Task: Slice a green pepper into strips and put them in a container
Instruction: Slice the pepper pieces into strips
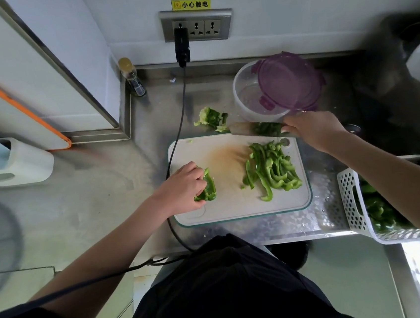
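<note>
- left hand (184, 186) grips a pepper piece (208, 188) on the cutting board (234, 208), frame centre.
- right hand (313, 129) grips a knife (255, 129) carrying strips, just below the container (246, 95).
- pepper strips (272, 169) lie on the board's right.

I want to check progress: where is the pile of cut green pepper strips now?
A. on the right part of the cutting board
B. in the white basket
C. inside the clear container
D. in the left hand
A: the pepper strips lie piled on the right part of the cutting board, while the clear container behind it looks empty.
</note>
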`<state>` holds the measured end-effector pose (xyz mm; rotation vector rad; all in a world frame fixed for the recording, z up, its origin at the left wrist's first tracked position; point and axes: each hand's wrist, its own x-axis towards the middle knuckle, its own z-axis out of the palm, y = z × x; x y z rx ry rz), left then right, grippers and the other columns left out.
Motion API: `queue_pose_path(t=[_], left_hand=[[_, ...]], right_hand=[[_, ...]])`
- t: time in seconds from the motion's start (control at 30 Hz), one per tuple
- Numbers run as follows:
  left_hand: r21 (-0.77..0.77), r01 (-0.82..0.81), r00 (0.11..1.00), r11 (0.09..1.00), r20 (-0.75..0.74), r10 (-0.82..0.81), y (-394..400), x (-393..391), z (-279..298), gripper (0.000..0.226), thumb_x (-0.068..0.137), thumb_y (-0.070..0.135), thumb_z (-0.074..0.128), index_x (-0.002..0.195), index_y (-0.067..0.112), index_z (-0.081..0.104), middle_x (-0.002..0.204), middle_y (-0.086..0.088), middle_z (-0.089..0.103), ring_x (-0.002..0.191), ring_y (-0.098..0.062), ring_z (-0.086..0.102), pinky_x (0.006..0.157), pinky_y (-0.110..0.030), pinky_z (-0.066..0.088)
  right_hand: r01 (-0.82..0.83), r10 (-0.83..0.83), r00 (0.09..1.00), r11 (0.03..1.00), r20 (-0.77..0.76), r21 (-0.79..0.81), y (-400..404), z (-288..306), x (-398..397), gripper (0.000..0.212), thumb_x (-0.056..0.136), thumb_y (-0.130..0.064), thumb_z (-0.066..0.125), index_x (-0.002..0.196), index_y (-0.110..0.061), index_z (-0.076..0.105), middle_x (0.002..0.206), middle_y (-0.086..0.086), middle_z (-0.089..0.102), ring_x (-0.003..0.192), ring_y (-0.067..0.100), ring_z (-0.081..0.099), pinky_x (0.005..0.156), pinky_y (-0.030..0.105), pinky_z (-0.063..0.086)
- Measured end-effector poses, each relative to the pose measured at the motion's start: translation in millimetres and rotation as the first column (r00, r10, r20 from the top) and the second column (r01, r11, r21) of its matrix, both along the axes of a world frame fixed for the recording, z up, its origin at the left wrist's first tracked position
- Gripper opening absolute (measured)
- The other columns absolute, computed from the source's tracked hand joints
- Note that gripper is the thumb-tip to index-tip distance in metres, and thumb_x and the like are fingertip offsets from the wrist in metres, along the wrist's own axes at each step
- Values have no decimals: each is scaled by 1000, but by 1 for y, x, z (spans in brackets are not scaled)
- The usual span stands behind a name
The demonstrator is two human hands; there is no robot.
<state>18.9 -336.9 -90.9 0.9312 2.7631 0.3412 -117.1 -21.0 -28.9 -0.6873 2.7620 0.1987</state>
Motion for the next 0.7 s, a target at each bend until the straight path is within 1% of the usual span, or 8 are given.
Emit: queue_pose_path(t=[0.1, 0.23, 0.3, 0.37, 0.43, 0.5, 0.6, 0.7], left_hand=[[12, -8, 1000, 1000, -8, 8, 2, -2, 0, 40, 61, 34, 82, 57, 16, 46, 75, 2, 51, 83, -22, 51, 73, -29, 47], [65, -65, 997, 996, -25, 67, 13, -11, 4, 42, 65, 34, 79, 60, 19, 39, 79, 2, 51, 88, -21, 48, 79, -28, 45], [87, -87, 996, 992, -7, 88, 21, -14, 3, 41, 68, 34, 77, 60, 19, 40, 81, 1, 51, 91, -22, 46, 79, -29, 44], [100, -116, 993, 988, 23, 114, 27, -15, 1, 40, 67, 34, 78, 60, 18, 42, 82, 0, 52, 92, -23, 48, 78, -31, 46], [111, -148, 989, 983, 41, 144, 30, -13, -3, 34, 63, 33, 80, 61, 16, 51, 83, -2, 56, 91, -25, 50, 76, -35, 50], [116, -162, 986, 980, 43, 158, 31, -10, -9, 29, 62, 33, 81, 69, 12, 62, 85, -3, 59, 91, -27, 51, 76, -37, 52], [126, -161, 987, 979, 39, 157, 30, -8, -12, 30, 61, 34, 80, 76, 11, 66, 85, -2, 59, 92, -25, 51, 77, -36, 52], [127, -148, 989, 981, 46, 143, 31, -9, -11, 29, 61, 35, 77, 74, 12, 65, 84, -1, 56, 94, -24, 49, 80, -34, 50]], right_hand=[[23, -23, 999, 1000, -27, 15, 1, 0, 8, 34, 100, -40, 32, 115, -15, 51, 99, 12, 64, 86, 33, 63, 62, 32, 40], [227, -230, 973, 970, -33, -82, -5, 5, 27, 32, 101, -38, 31, 105, -13, 50, 86, 15, 63, 75, 34, 60, 61, 36, 45], [325, -328, 945, 933, 7, -153, -15, 6, 42, 31, 101, -36, 32, 102, -11, 51, 82, 16, 62, 73, 35, 60, 61, 36, 46], [422, -406, 907, 872, 117, -247, -28, 8, 61, 29, 101, -34, 34, 100, -11, 51, 79, 16, 60, 73, 37, 62, 62, 39, 50], [475, -415, 876, 832, 248, -287, -47, 9, 83, 23, 101, -31, 33, 98, -12, 46, 77, 16, 61, 68, 37, 64, 60, 47, 55], [492, -396, 857, 818, 329, -298, -66, 3, 107, 20, 102, -27, 30, 102, -11, 42, 72, 15, 61, 61, 34, 64, 54, 48, 56], [533, -403, 833, 766, 378, -359, -91, -11, 136, 24, 103, -23, 29, 116, -7, 39, 68, 12, 59, 57, 31, 61, 50, 47, 54], [543, -398, 829, 742, 392, -393, -106, -26, 153, 19, 102, -20, 30, 110, -6, 38, 65, 12, 54, 56, 31, 55, 47, 44, 47]])
